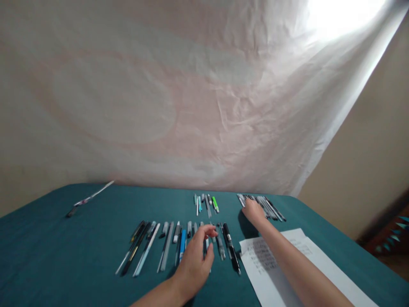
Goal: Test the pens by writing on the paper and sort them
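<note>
head view looks down over table (47,256).

glare: hard light is blowing out the top right corner of the sheet (345,17), detail clipping there
overall: rest is reading dim and warm, sheet brightness falling off leftward
shadows: right hand (254,212) is casting a soft dark patch on the surface (64,238) just to its left
blur: left hand (194,260) and pens (166,245) are looking soft, right edge smearing
distortion: wide lens is bowing the surface's far edge
</note>
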A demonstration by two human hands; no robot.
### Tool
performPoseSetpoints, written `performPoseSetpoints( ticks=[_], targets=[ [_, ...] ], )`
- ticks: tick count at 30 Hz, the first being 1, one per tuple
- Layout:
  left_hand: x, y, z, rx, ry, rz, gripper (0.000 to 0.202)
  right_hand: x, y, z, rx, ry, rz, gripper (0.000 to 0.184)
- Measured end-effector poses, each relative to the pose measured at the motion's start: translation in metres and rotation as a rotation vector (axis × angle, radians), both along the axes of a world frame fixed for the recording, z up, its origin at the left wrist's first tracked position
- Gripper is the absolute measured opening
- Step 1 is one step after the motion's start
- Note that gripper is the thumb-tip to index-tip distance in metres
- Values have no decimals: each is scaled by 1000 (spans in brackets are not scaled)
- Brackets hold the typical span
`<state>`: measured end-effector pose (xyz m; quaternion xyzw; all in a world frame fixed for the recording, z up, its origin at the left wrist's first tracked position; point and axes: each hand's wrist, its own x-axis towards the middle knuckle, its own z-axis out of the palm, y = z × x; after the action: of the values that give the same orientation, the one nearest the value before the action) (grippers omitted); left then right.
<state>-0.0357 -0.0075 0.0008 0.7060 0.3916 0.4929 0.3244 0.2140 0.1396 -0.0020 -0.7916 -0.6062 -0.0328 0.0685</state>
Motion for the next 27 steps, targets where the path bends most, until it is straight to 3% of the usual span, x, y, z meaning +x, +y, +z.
performPoseSetpoints(
  ticks=[6,14,19,27],
  targets=[
    [0,-2,2,-8,-33,1,31,-6,-4,5,35,42,70,22],
    [1,-2,4,-33,-50,7,26,-63,5,2,27,215,322,28],
    [0,-2,6,-42,-60,-2,24,-90,16,-2,23,249,311,46],
    [-1,-3,9,-80,-62,-26,22,-94,24,-6,-35,184,239,37]
  ],
)
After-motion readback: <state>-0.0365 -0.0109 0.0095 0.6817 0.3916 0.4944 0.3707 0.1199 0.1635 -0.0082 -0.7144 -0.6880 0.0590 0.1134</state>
